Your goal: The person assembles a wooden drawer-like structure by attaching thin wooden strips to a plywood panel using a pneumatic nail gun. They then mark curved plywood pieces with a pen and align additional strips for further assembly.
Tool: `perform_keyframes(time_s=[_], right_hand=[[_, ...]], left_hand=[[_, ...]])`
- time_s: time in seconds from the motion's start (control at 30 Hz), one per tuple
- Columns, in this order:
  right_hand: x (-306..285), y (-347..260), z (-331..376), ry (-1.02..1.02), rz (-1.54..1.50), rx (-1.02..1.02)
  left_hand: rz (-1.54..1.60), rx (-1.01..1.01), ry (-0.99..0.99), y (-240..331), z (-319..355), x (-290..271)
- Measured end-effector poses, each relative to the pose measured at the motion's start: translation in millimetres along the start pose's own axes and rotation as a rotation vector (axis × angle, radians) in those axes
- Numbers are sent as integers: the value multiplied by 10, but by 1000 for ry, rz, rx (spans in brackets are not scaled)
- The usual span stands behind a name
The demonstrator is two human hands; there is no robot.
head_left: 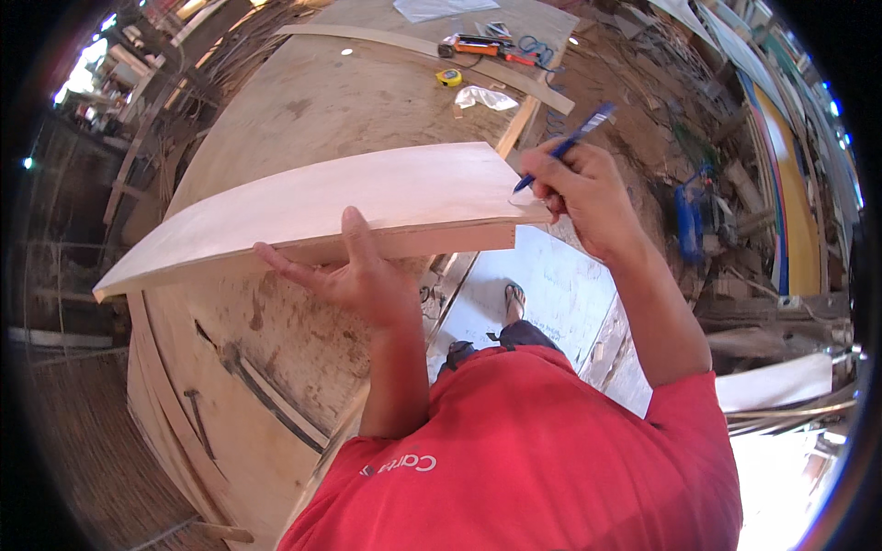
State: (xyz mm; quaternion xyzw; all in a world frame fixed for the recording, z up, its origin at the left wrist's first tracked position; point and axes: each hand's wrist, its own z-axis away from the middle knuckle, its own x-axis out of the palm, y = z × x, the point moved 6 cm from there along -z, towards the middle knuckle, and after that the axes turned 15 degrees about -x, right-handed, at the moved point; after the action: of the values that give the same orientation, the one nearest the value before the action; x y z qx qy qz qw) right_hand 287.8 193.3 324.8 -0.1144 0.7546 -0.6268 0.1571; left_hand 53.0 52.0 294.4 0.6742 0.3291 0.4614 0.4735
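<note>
The board point(386, 184) is extending over the table point(276, 119) while the left hand point(358, 273) is steadying it with fingers spread wide and the right hand point(586, 188) is pinching the pen point(581, 131), ideally keeping strokes light.

A yellow tape measure point(449, 78) lies on the surface point(276, 119) near a crumpled white scrap point(489, 97) and a long wood strip point(367, 37). At lower left, a small hammer point(199, 424) lies near a longer-handled tool point(275, 404).
</note>
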Motion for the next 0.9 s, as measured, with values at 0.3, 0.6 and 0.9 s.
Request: perform_keyframes(time_s=[0.3, 0.6, 0.9], right_hand=[[756, -1261, 446, -317, 1052, -1059], [1151, -711, -115, -333, 1308, -917], [1172, -910, -171, -318, 1132, -1086]], left_hand=[[-196, -14, 139, 151, -147, 56], [-8, 10, 84, 135, -357, 376], [-568, 559, 189, 442, -1477, -1528]])
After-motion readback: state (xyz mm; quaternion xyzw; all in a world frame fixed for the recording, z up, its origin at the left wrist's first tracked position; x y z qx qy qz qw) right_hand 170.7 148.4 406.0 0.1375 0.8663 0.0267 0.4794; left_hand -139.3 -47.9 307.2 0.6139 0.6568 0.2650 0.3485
